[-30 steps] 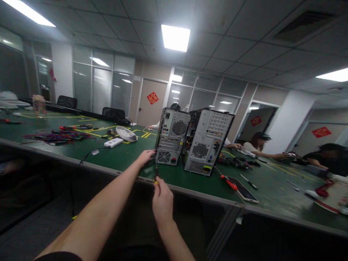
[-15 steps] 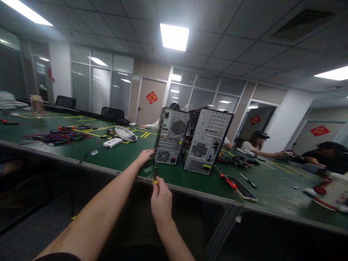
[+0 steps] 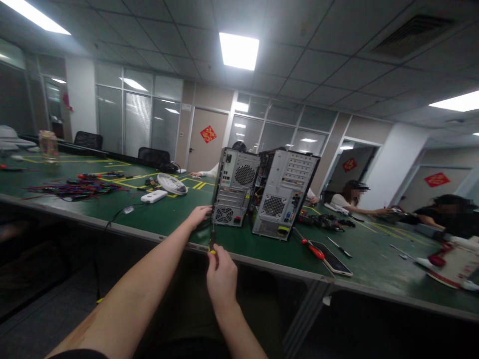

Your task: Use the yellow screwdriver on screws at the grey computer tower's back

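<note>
Two grey desktop computer cases stand upright side by side, back panels towards me. My left hand (image 3: 199,217) lies against the lower left side of the left computer case (image 3: 230,199), fingers stretched out, the fingertips partly hidden at its edge. In my closed right hand (image 3: 222,269) is a screwdriver (image 3: 212,241) with a black and yellow handle. It points up, its shaft at the lower left edge of that case's back; whether the tip meets a screw is too small to tell. The right computer case (image 3: 284,197) stands just beside it, apart from my hands.
A red-handled screwdriver (image 3: 316,250) lies by a phone (image 3: 333,259) on the green table (image 3: 179,233). Left are a white power strip (image 3: 154,196), a white racket-like object (image 3: 172,183) and tangled wires (image 3: 80,189). Dark cables (image 3: 329,219) lie right. Other people sit across and to the right.
The view has shifted very slightly. Both hands, the screwdriver and the computer cases keep nearly the same positions.
</note>
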`<action>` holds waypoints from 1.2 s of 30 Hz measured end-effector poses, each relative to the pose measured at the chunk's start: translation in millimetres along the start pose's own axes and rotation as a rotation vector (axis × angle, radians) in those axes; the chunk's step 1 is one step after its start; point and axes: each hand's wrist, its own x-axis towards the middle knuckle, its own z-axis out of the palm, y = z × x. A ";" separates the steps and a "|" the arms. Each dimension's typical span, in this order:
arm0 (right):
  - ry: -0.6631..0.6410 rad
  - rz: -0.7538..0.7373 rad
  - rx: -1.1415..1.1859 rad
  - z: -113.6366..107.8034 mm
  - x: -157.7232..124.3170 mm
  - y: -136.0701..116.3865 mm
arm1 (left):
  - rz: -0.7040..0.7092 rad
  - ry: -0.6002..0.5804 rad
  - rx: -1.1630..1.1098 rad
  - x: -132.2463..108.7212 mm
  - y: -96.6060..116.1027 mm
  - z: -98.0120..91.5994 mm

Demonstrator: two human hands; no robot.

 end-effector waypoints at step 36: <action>0.016 -0.005 -0.065 -2.9 2.4 1.6 | -0.005 -0.019 -0.010 8.0 -7.3 -2.2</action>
